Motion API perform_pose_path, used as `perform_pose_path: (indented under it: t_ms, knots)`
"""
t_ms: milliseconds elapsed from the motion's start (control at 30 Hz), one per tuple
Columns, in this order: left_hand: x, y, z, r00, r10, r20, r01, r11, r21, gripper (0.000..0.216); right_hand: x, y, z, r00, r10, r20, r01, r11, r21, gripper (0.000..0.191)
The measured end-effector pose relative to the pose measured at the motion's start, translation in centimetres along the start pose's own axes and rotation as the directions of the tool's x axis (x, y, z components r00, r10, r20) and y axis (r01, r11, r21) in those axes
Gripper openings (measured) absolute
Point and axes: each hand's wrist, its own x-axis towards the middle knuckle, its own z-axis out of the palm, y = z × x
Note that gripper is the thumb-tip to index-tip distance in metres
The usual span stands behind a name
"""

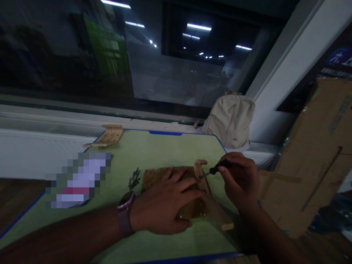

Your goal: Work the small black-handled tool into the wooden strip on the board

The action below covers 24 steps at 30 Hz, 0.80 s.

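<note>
My right hand (242,179) grips the black handle of a screwdriver (213,170). Its shaft slants down to the left, and the tip is at the curved wooden piece (220,213), near my left index finger. My left hand (167,201) lies flat with fingers spread over a brown, tape-covered slab (150,178), fingertips touching the wooden piece's edge. That wooden piece has a hooked far end and reaches toward me along the slab's right side. Several dark screws (134,178) lie loose left of the slab. Whether the tip sits in a screw is too small to tell.
The light-green table (132,146) has a blue edge. Another curved wooden piece (110,135) with holes stands at its far left corner. A blurred-out item (82,179) lies on the left. A beige backpack (231,117) rests by the window, and a large cardboard box (316,157) stands right.
</note>
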Motion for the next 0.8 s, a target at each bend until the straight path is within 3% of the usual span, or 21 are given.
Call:
perform_pose_path:
  t_ms: [267, 533, 633, 800]
  knots:
    - [0.0, 0.0, -0.1, 0.999, -0.016, 0.028, 0.016, 1.000, 0.017, 0.075, -0.1, -0.8, 0.1, 0.991, 0.031, 0.127, -0.031, 1.000, -0.004, 0.032]
    - [0.0, 0.1, -0.3, 1.000, 0.004, 0.006, -0.004, 1.000, 0.010, 0.075, 0.1, 0.2, 0.3, 0.999, -0.013, -0.035, 0.011, 0.999, -0.044, 0.026]
    - [0.0, 0.1, -0.3, 1.000, 0.002, 0.007, -0.003, 1.000, 0.014, 0.075, 0.3, 0.2, 0.0, 0.999, -0.047, 0.006, 0.047, 0.995, -0.093, 0.017]
    - [0.0, 0.0, -0.3, 1.000, -0.010, 0.029, 0.010, 1.000, 0.014, 0.074, 0.1, -0.4, 0.0, 0.993, 0.042, 0.109, -0.041, 0.999, -0.012, 0.027]
